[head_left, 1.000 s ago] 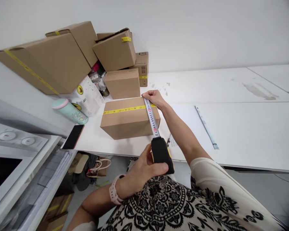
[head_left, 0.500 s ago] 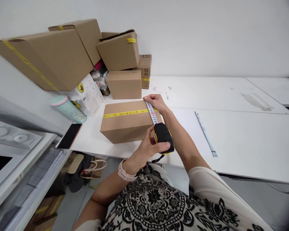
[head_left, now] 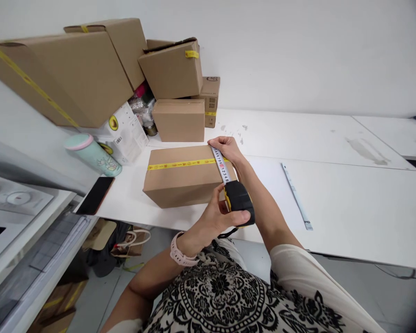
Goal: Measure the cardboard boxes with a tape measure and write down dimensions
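Note:
A closed cardboard box [head_left: 180, 178] with yellow tape along its top lies on the white table in front of me. My left hand [head_left: 217, 216] is wrapped round the black and yellow case of a tape measure [head_left: 240, 202], held at the box's near right corner. The white blade [head_left: 221, 165] is pulled out across the right end of the box top. At the far edge, my right hand [head_left: 226, 147] pinches the blade's end against the box. The fingertips of that hand partly hide the blade's tip.
Stacked cardboard boxes [head_left: 86, 76] stand at the back left, with a smaller box [head_left: 180, 121] just behind the taped one. A mint tumbler [head_left: 93, 155] and a dark phone [head_left: 96, 195] are at left. White paper and a pale strip [head_left: 296, 196] lie at right.
The tape measure's case has shifted slightly right and toward me, with my left hand on it. My right hand stays at the far edge. The view has tilted a little.

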A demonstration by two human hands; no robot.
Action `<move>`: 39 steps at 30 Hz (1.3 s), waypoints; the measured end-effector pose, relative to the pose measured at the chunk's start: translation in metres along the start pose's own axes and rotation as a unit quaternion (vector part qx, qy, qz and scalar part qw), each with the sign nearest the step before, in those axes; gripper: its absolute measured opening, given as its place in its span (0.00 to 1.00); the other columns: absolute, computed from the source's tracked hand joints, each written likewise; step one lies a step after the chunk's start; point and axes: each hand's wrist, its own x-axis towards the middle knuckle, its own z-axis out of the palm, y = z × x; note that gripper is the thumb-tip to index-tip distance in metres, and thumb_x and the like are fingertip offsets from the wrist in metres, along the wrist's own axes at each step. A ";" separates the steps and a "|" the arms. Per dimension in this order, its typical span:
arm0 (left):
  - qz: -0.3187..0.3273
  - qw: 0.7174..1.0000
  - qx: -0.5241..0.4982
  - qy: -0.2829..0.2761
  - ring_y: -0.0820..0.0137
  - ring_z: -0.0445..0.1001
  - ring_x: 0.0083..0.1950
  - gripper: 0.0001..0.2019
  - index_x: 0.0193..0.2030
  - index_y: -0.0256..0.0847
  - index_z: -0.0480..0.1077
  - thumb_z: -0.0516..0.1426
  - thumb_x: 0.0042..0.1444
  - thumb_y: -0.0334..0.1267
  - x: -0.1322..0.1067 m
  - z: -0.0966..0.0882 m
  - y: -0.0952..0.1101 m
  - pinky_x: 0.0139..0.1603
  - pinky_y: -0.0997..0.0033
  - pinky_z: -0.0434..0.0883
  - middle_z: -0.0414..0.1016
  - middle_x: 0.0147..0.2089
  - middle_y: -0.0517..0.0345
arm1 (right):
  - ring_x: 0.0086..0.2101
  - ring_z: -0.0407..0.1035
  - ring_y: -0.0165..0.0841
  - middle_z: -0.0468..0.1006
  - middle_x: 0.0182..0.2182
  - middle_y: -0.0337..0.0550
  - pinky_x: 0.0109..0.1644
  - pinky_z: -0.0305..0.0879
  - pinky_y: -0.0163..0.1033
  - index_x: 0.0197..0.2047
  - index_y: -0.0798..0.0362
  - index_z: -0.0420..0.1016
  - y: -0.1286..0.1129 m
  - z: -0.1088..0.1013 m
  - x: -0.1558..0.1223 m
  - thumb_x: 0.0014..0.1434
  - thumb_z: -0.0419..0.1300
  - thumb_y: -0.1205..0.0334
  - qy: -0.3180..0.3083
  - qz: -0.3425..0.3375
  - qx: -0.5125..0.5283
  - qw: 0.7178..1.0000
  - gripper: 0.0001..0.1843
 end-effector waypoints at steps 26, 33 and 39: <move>0.055 0.653 0.753 -0.064 0.51 0.77 0.59 0.46 0.73 0.54 0.62 0.69 0.45 0.49 -0.037 -0.123 0.179 0.60 0.53 0.73 0.76 0.64 0.54 | 0.45 0.76 0.37 0.82 0.45 0.44 0.56 0.73 0.48 0.49 0.46 0.80 0.000 -0.014 -0.097 0.63 0.62 0.43 0.200 -0.242 0.025 0.949 0.19; 0.055 0.654 0.750 -0.082 0.50 0.70 0.67 0.43 0.72 0.53 0.63 0.69 0.48 0.50 -0.010 -0.170 0.199 0.67 0.45 0.66 0.68 0.71 0.52 | 0.59 0.70 0.41 0.79 0.57 0.48 0.68 0.62 0.52 0.51 0.45 0.79 0.015 -0.005 -0.120 0.67 0.56 0.44 0.164 -0.210 -0.047 0.963 0.19; 0.063 0.712 0.697 -0.058 0.46 0.61 0.74 0.47 0.75 0.47 0.58 0.68 0.50 0.56 -0.011 -0.179 0.182 0.70 0.42 0.60 0.60 0.75 0.45 | 0.64 0.65 0.42 0.72 0.65 0.48 0.68 0.62 0.52 0.62 0.44 0.72 0.019 -0.012 -0.118 0.67 0.56 0.42 0.111 -0.197 -0.051 0.973 0.26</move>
